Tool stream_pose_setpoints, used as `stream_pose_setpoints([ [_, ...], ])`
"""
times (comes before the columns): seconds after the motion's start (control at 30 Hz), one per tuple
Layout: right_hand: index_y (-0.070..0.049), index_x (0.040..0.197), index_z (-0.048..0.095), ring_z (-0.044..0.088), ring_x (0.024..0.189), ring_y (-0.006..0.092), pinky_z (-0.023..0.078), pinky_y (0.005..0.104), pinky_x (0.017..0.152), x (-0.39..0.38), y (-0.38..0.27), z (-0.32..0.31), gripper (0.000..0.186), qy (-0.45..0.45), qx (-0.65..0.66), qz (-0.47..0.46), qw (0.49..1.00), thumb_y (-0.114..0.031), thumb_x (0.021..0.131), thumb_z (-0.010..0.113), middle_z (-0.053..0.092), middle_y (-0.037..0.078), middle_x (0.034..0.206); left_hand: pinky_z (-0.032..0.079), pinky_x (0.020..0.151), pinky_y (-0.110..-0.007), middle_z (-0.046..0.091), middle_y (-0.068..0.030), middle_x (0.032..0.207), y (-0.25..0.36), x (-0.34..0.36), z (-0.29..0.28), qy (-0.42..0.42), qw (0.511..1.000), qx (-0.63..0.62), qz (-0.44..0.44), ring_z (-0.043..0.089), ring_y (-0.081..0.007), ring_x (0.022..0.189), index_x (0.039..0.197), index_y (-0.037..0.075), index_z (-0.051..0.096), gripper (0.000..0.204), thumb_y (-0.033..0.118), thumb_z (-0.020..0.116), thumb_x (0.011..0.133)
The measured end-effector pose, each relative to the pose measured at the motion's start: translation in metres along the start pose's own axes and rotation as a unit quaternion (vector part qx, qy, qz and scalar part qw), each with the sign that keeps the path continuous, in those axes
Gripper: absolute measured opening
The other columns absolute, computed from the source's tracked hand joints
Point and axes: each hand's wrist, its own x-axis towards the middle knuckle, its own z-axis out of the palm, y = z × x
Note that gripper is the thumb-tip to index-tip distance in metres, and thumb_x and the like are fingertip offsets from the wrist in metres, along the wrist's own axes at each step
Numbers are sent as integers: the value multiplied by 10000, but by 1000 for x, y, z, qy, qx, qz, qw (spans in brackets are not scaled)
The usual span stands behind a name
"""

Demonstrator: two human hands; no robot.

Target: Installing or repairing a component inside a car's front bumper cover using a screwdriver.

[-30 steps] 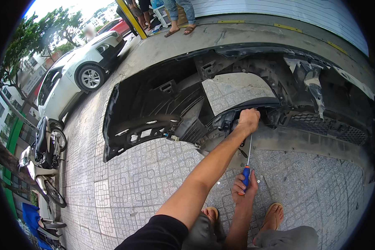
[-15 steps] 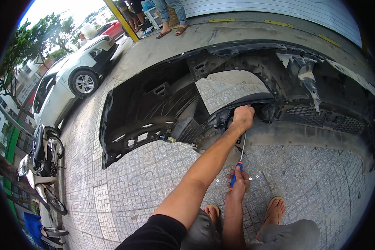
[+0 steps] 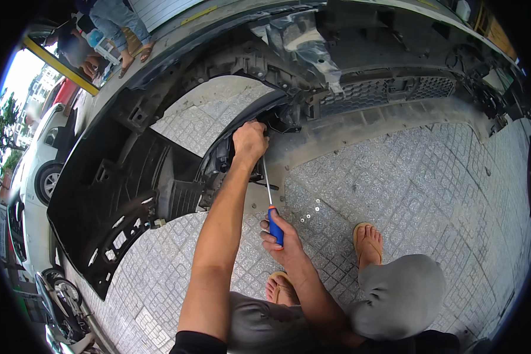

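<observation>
Blue-handled screwdriver (image 3: pixel 274 222) in curled right hand (image 3: pixel 285 241)

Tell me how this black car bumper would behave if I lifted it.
The bumper is probably light for its size, since it looks like a thin shell with wide cut-outs. Lifted by one end, it would likely flex, being long and narrow in places.

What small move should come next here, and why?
Probably a slight turn of the screwdriver: the right hand grips its blue handle, and its shaft runs up to the left hand at the black bumper. The tip is hidden.
</observation>
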Motion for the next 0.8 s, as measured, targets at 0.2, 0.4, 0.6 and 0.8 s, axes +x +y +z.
stream_pose_setpoints([
  [0.2,-85,995,638,586,660,88,382,208,470,1,10,3,258,148,-129,-122,973,-319,954,737,634,4,813,542,933,-432,713,-116,1173,5,1,-1,0,1000,-3,17,682,-326,1096,1141,132,764,360,234,817,800],
  [0.4,-77,963,636,613,604,106,415,248,486,-2,9,0,416,158,-201,-119,960,-491,968,681,665,30,820,539,937,-431,709,-118,1175,9,-2,-2,-10,1000,3,29,671,-322,1118,1145,145,767,370,244,826,794],
  [0.6,-55,1032,608,533,565,80,365,218,439,0,-6,-11,485,35,-106,-25,993,-540,1009,594,572,6,772,525,977,-425,679,-121,1241,3,0,-12,-48,998,24,29,645,-315,1179,1213,151,742,485,288,852,761],
  [0.8,-80,990,595,541,549,90,376,218,432,2,-2,-11,415,97,-177,-117,972,-480,958,702,589,11,825,480,1070,-402,633,-127,1340,2,1,-9,-57,995,38,78,597,-314,1262,1358,104,652,546,135,630,813],
])
